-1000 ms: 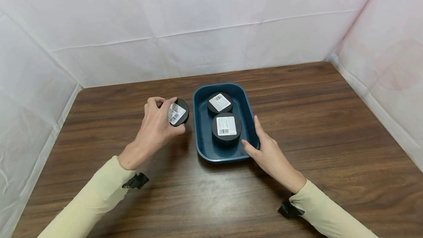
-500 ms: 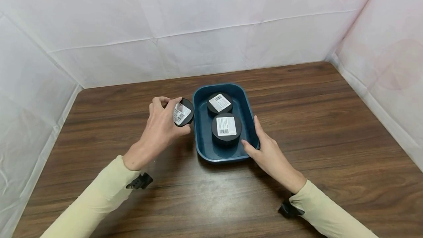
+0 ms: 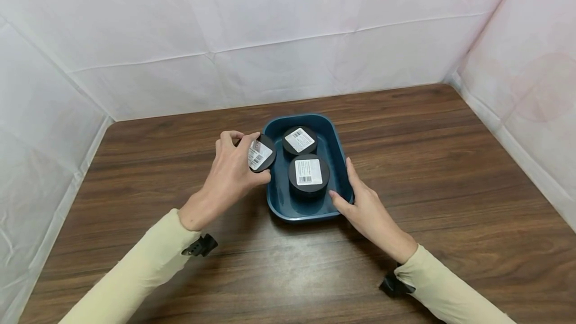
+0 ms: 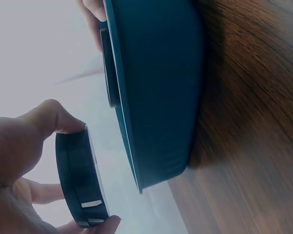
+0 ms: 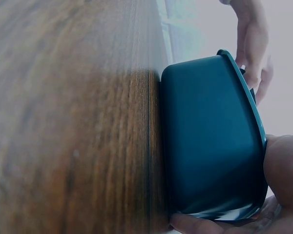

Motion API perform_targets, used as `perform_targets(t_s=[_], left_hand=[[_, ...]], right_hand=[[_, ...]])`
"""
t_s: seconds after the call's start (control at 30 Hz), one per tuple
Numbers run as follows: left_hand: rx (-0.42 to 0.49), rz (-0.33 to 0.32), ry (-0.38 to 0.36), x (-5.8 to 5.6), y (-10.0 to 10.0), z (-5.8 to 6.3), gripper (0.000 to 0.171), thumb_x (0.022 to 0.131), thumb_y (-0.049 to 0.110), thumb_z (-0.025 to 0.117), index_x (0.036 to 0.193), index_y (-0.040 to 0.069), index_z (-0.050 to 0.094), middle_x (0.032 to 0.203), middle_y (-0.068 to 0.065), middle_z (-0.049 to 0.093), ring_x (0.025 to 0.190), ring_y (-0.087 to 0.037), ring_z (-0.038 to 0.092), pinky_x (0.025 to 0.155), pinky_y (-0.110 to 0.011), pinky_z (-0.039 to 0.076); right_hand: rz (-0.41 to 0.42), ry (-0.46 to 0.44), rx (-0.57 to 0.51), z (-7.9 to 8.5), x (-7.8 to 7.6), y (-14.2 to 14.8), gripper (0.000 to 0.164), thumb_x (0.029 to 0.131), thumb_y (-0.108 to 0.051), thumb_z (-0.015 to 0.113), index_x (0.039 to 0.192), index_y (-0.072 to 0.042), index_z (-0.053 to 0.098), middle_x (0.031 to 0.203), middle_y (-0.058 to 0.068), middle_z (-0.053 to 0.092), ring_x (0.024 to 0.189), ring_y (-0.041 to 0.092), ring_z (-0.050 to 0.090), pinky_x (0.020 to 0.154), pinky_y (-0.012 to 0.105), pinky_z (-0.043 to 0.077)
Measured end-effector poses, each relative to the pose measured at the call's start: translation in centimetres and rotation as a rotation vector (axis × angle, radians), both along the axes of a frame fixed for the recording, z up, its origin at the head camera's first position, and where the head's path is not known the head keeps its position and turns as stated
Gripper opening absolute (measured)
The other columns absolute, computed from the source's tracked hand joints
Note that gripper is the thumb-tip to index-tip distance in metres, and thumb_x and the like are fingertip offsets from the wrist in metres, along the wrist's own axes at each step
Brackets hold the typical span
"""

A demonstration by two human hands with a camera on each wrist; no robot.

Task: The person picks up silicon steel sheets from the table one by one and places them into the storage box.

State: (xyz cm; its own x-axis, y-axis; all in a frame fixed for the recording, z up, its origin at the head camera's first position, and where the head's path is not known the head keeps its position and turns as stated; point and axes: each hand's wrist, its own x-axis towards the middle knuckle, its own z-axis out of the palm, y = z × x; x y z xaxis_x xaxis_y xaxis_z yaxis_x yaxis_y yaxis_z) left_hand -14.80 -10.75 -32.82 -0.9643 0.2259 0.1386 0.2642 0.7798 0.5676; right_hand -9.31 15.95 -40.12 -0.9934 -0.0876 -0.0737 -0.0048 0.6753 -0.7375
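In the head view my left hand [image 3: 231,169] grips a round black tub [image 3: 264,153] with a white barcode label on top. Thumb and fingers clasp its sides, and the tub [image 4: 77,173] is above the rim level in the left wrist view. It overlaps the left rim of a deep blue tray [image 3: 278,199]. Two similar labelled black tubs sit in the tray, one at the back [image 3: 300,140] and one nearer the front [image 3: 308,176]. My right hand [image 3: 371,209] holds the tray's right front corner, thumb over the rim, fingers along the outer wall [image 5: 210,131].
The tray stands on a dark wooden table [image 3: 427,164]. White sheeting [image 3: 288,24] hangs behind the table and along both sides. A black strap device [image 3: 200,245] is on the left wrist, another [image 3: 395,285] on the right.
My left hand has carried the black tub rightward, from beside the tray to over its left rim. The right hand, the tray and the two tubs in it have stayed in place.
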Motion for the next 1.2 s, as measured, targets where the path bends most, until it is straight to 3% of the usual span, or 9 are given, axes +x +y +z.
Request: perform_targets(t_s=[0.73, 1.2], left_hand=[[-0.002, -0.021, -0.068, -1.0, 2.4, 0.0, 0.073, 0.082, 0.021, 0.075, 0.148, 0.009, 0.047, 0.138, -0.02, 0.034, 0.125, -0.035, 0.033, 0.088, -0.042, 0.049], [-0.029, -0.035, -0.07, -1.8, 3.1, 0.0, 0.076, 0.082, 0.024, 0.077, 0.149, 0.007, 0.046, 0.137, -0.022, 0.037, 0.124, -0.035, 0.035, 0.091, -0.042, 0.049]], right_hand=[[-0.005, 0.0, 0.009, -0.1, 0.1, 0.1, 0.087, 0.101, -0.033, 0.058, 0.163, -0.011, 0.001, 0.164, 0.024, 0.022, 0.15, 0.039, 0.029, 0.118, 0.057, 0.032], [-0.002, 0.003, 0.007, -0.1, 0.0, 0.0, 0.087, 0.101, -0.032, 0.058, 0.163, -0.01, 0.002, 0.164, 0.023, 0.022, 0.15, 0.039, 0.028, 0.118, 0.057, 0.031]])
